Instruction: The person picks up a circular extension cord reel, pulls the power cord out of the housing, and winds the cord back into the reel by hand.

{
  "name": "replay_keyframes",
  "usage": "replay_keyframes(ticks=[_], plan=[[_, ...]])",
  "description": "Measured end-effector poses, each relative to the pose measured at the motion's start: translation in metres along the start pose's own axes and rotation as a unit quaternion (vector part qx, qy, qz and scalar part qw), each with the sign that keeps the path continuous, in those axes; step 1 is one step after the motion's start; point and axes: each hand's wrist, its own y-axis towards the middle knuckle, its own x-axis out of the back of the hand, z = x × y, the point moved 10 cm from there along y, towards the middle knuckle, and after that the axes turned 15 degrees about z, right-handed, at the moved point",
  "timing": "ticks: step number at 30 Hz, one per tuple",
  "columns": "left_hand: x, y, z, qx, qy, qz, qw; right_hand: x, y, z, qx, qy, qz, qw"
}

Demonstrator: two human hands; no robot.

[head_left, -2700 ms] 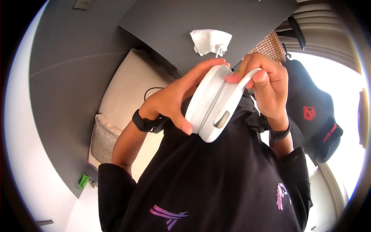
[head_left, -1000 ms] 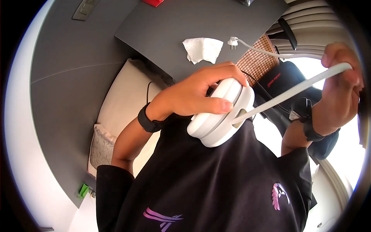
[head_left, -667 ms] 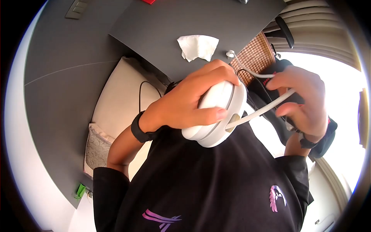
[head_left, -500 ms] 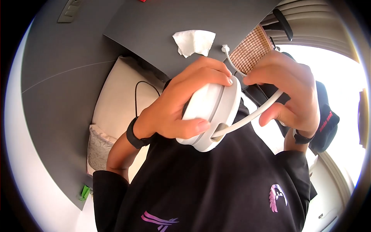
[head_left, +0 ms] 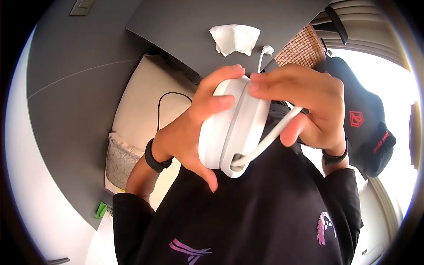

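A white, round, thick device with a groove round its side is held up in front of my chest. My left hand is wrapped about its left side, fingers curled over the face and thumb stretched down along the lower edge. A thick white cord comes out of a notch at the device's lower end and runs up into my right hand. That hand's fingertips touch the device's upper right rim, while the cord passes between its fingers and thumb. Beyond, the cord's plug end rests on the grey table.
On the grey table lies a crumpled white tissue. A black chair with red markings stands at the right, near a woven seat. To the left is a beige cushioned surface with a thin black cable.
My right hand has come left, its fingertips now on the device's rim. My left thumb has slid off the device's face to its lower edge. The device is turned slightly.
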Motion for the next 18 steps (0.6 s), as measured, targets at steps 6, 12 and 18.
replay_keyframes(ticks=[6, 12, 18], plan=[[-0.007, 0.004, 0.019, 0.077, -0.149, -0.016, 0.986, -0.007, -0.002, 0.016, 0.061, -0.017, -0.032, 0.997], [-0.013, 0.003, 0.048, 0.272, -0.293, 0.035, 0.916, -0.011, -0.003, 0.017, 0.06, -0.027, -0.046, 0.997], [-0.023, -0.007, 0.086, 0.471, -0.39, 0.122, 0.782, -0.013, -0.003, 0.006, 0.066, -0.017, -0.055, 0.996]])
